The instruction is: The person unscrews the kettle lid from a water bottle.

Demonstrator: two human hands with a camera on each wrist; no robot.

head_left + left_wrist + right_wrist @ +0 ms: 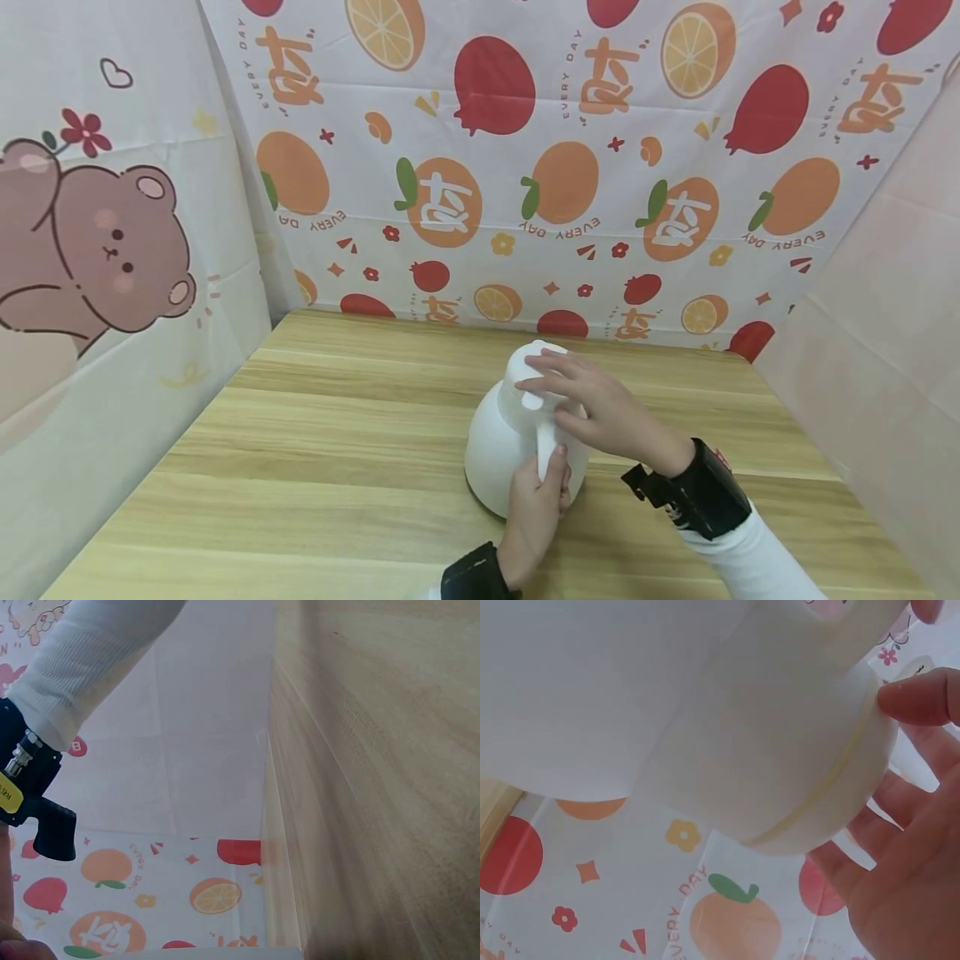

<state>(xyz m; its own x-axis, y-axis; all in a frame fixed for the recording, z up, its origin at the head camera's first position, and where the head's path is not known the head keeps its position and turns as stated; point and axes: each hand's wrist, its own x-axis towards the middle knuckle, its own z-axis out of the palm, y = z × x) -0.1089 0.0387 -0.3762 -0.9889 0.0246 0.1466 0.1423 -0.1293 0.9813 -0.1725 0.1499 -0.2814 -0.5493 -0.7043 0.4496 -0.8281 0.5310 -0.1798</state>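
A white jug (491, 454) with a rounded body, narrower neck and lid (527, 363) stands upright on the wooden table. My left hand (534, 507) grips its handle (546, 446) from the near side. Over the lid lies my right hand (603, 407), fingers fairly straight and spread. In the right wrist view the thumb (922, 697) touches the lid's rim, while the other fingertips pass behind the lid (847, 806) out of sight. Only a bit of the left hand (26, 949) shows in the left wrist view.
The wooden table (322, 467) reaches back to a fruit-print cloth (615, 192). A cloth with a bear print (120, 242) hangs at the left, and a pale cloth (892, 333) at the right. Black wrist bands (712, 492) sit on both arms.
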